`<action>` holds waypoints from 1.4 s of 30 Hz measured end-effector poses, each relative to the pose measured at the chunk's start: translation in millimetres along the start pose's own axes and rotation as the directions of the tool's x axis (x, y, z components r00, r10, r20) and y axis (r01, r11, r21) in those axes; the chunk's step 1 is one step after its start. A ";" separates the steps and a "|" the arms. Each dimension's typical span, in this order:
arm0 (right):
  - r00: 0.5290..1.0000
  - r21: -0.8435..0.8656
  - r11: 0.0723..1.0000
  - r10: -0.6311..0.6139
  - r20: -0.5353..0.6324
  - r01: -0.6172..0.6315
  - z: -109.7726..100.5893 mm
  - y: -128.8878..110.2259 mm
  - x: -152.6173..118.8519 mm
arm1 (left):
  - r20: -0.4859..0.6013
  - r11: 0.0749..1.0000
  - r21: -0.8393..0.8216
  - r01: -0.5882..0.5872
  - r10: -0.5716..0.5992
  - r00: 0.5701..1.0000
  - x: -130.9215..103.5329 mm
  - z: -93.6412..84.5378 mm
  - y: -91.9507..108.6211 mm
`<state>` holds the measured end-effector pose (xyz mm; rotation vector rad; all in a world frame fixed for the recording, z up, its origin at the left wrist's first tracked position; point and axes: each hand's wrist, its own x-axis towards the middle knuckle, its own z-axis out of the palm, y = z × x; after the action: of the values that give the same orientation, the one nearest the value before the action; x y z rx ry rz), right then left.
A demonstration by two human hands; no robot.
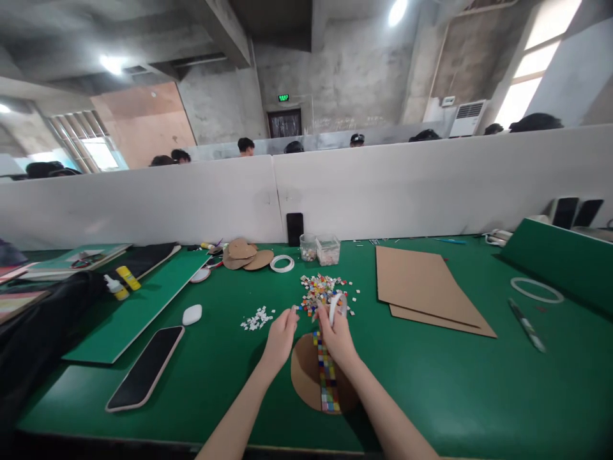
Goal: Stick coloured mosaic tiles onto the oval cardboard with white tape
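My left hand is closed in a pinch, with a small blue mosaic tile at its fingertips. My right hand is closed around a roll of white tape. Below both hands lies a round cardboard disc. A strip of multicoloured square tiles runs down its middle, partly covered at the right by my right hand. Just beyond my fingers spreads a pile of loose coloured tiles. White tiles lie in a smaller heap to the left of my left hand.
Clear plastic boxes stand behind the pile, near a white tape ring and stacked cardboard discs. Cardboard sheets and a pen lie rightward. A phone and white case lie leftward. A white partition borders the table.
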<state>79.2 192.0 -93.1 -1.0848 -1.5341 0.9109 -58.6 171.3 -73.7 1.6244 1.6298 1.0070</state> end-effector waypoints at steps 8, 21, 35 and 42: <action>0.986 -0.233 0.966 0.083 -0.143 -0.115 -25.0 18.4 -26.2 | 0.342 0.866 0.419 -0.272 0.127 0.931 -11.7 6.9 -5.5; 0.987 -0.275 0.949 0.130 -0.094 -0.151 -23.5 26.4 -23.6 | 0.308 0.674 0.684 -0.279 0.080 0.948 -13.3 19.6 -2.2; 0.990 -0.241 0.963 0.106 -0.093 -0.125 -22.9 26.6 -23.2 | 0.095 0.622 0.775 -0.108 0.055 0.994 -24.8 41.3 1.2; 0.991 -0.231 0.966 0.092 -0.098 -0.112 -23.5 27.6 -22.6 | 0.075 0.619 0.775 -0.127 0.110 0.991 -25.9 44.6 0.0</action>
<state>109.6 179.9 -120.7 -1.3670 -1.5536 0.7521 -19.3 149.6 -99.0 2.3054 2.1314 0.2873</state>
